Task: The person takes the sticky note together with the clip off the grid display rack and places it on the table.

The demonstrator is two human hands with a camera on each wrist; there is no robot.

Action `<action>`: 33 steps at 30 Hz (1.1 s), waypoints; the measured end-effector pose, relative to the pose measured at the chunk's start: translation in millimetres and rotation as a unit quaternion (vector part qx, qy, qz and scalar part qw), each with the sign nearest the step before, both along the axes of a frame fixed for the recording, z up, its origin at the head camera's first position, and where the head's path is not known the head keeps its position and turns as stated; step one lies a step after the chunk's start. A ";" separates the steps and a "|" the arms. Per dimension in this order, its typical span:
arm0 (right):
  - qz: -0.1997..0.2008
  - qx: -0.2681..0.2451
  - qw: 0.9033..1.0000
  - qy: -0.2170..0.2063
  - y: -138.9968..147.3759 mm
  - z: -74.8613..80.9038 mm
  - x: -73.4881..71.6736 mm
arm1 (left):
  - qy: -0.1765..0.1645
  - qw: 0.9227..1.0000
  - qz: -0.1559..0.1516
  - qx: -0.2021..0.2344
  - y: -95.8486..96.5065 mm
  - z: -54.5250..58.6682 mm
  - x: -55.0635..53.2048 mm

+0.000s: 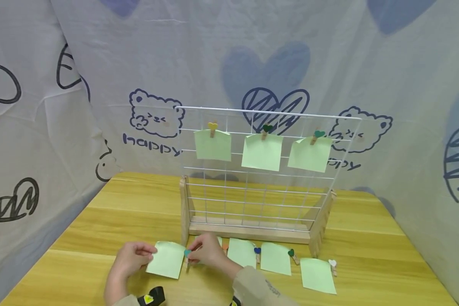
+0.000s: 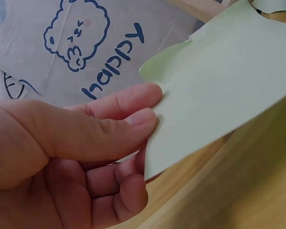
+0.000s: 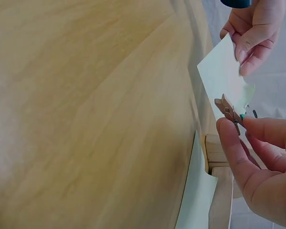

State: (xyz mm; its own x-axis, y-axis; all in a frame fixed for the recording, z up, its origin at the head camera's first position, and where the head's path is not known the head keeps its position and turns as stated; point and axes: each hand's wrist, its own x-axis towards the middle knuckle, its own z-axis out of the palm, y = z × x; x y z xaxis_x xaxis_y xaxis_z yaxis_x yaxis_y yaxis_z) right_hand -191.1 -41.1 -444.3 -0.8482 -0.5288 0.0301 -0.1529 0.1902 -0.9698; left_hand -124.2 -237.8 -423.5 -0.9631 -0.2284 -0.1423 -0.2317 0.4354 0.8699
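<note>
A pale green paper note [image 1: 166,261] is pinched at its left edge by my left hand [image 1: 131,260]. In the left wrist view, thumb and index finger grip that note [image 2: 224,90], and the other fingers curl beneath. My right hand [image 1: 209,251] pinches a small wooden clothespin [image 1: 187,264] with a teal heart, close to the note's right edge. The right wrist view shows this clothespin [image 3: 227,108] between thumb and fingers, its wooden tip pointing away from the hand. Whether the clothespin touches the paper, I cannot tell.
A white wire grid rack on a wooden base [image 1: 248,232] stands behind the hands. On it hang three green notes [image 1: 262,152] under heart clothespins. Right of my hands, several notes [image 1: 276,258] lie on the wooden table [image 1: 371,246] beside clothespins [image 1: 332,267].
</note>
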 end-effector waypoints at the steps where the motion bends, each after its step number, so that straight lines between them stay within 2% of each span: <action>1: -0.002 0.008 1.000 -0.001 -1.2 -0.2 0.1 | -0.001 1.000 -0.002 -0.001 -0.6 -0.3 -0.1; 11: -0.004 0.080 0.997 0.016 -9.7 -0.3 3.1 | -0.039 0.999 0.004 -0.026 -4.6 -1.7 -0.7; 16: 0.002 0.087 0.996 0.005 -10.9 -1.0 4.5 | -0.058 0.998 0.006 -0.032 -5.4 -3.0 -1.6; 27: 0.023 0.120 0.992 0.005 -9.4 -6.6 5.6 | -0.065 0.996 0.000 -0.056 -7.0 -5.6 -2.2; 33: 0.023 0.124 0.992 0.017 -8.5 -7.5 5.3 | -0.066 0.996 -0.009 -0.064 -5.2 -2.3 -2.2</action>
State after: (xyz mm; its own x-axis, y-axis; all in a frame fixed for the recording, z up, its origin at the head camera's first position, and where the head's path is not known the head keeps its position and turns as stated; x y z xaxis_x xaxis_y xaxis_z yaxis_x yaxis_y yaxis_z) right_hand -185.8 -49.6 -451.8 -0.8242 -0.5609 -0.0779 -0.1981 0.4145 -0.8882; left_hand -126.4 -242.9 -425.8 -0.9419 -0.2363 -0.2388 -0.3320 0.5453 0.7697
